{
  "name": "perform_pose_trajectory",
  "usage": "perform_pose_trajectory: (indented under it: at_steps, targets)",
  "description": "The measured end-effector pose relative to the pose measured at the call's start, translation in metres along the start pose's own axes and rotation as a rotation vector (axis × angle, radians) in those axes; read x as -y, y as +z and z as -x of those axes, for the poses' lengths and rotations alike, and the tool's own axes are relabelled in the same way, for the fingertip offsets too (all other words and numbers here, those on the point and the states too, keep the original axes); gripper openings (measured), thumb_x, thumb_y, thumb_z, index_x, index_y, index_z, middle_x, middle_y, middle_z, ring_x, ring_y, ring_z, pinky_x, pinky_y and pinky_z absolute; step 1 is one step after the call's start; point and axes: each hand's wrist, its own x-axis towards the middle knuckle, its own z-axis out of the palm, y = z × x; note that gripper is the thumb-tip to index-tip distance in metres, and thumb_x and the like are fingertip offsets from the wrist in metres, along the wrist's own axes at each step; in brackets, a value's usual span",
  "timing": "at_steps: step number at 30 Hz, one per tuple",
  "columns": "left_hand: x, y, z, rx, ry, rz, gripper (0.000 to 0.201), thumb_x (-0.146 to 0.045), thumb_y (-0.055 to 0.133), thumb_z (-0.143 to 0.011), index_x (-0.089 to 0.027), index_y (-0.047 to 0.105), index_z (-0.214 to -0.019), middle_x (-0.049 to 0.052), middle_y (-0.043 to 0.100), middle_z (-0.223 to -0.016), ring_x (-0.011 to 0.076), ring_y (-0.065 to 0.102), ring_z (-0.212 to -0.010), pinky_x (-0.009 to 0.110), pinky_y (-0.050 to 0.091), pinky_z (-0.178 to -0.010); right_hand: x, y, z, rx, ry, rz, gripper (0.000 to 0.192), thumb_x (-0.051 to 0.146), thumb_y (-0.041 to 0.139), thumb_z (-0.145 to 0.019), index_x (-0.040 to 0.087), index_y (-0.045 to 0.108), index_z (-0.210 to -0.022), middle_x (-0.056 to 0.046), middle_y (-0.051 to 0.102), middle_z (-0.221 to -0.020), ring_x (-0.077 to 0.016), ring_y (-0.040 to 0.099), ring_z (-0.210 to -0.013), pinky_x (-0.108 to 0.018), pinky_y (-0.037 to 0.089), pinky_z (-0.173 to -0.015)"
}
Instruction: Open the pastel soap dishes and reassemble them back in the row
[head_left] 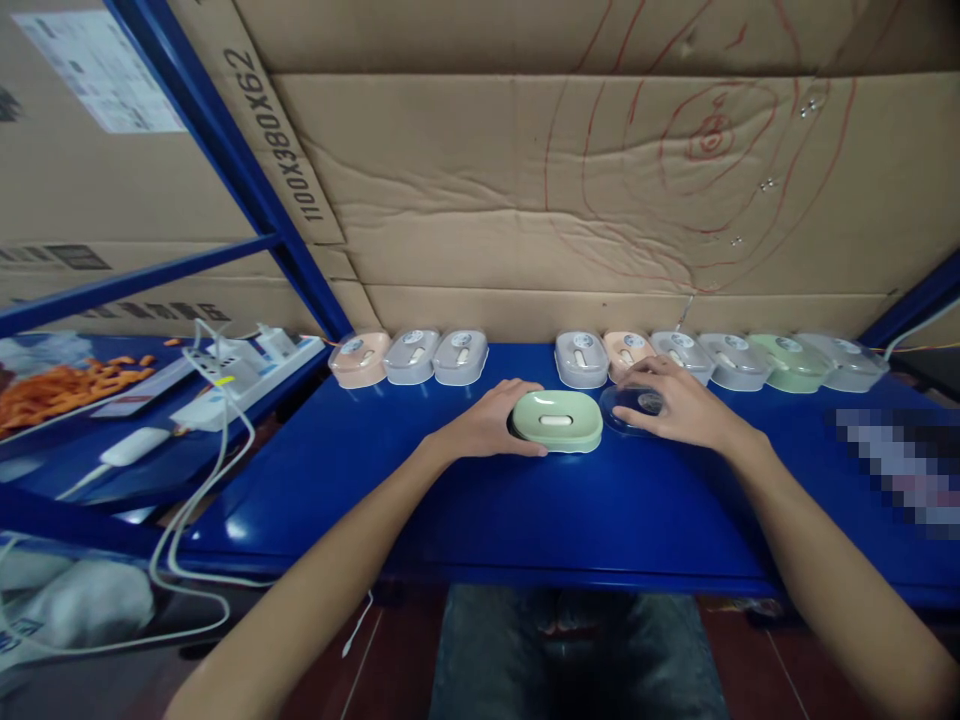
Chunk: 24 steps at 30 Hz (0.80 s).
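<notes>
A light-green oval soap box [556,415] with a small white bar-shaped piece in its middle rests on the blue tabletop, its top uncovered. Around its left end my left hand [499,420] is closed, thumb at the near side and fingers at the far side. Just to the right of the box, my right hand [675,400] grips a clear plastic lid [634,412] by its right part. The lid is low over the table; whether it touches the surface I cannot tell.
Along the back edge stand lidded boxes: a pink one [358,360], grey ones [460,358] and a green one [787,362]. A power strip [247,385] with white cables and orange pieces [82,390] lie left, beyond a blue frame post [247,190]. Cardboard [465,180] rises behind.
</notes>
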Motion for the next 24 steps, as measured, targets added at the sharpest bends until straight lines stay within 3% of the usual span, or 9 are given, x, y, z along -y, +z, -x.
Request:
perform_pose_trajectory:
  at_steps: [7,17,24]
  targets:
    - [-0.0006,-0.0005,0.0002,0.005,-0.001,-0.002,0.092,-0.066,0.092,-0.072,-0.028,0.057,-0.148,0.01,0.061,-0.14,0.0398,0.056,-0.134,0.057,0.045,-0.115,-0.009,0.0012,0.0056,0.132,0.049,-0.038,0.061,0.069,0.08,-0.086,0.027,0.075,-0.131,-0.013,0.076,-0.127,-0.0399,0.068,-0.124,-0.062,0.058,-0.103]
    - [0.0001,-0.0013,0.0002,-0.008,0.001,-0.019,0.093,-0.06,0.095,-0.073,-0.026,0.055,-0.15,0.011,0.062,-0.142,0.0387,0.058,-0.135,0.056,0.044,-0.117,-0.0113,0.0021,0.0074,0.191,0.053,-0.09,0.07,0.052,0.088,-0.079,0.029,0.069,-0.142,-0.012,0.074,-0.138,-0.0384,0.071,-0.124,-0.057,0.058,-0.107]
    - [-0.0005,-0.0017,0.001,-0.011,-0.009,0.003,0.094,-0.058,0.095,-0.074,-0.027,0.053,-0.152,0.012,0.06,-0.147,0.0388,0.058,-0.137,0.056,0.045,-0.117,-0.0081,-0.0074,0.0061,0.111,0.055,-0.099,0.059,0.054,0.081,-0.087,0.03,0.072,-0.14,-0.009,0.077,-0.138,-0.0393,0.073,-0.124,-0.06,0.059,-0.107]
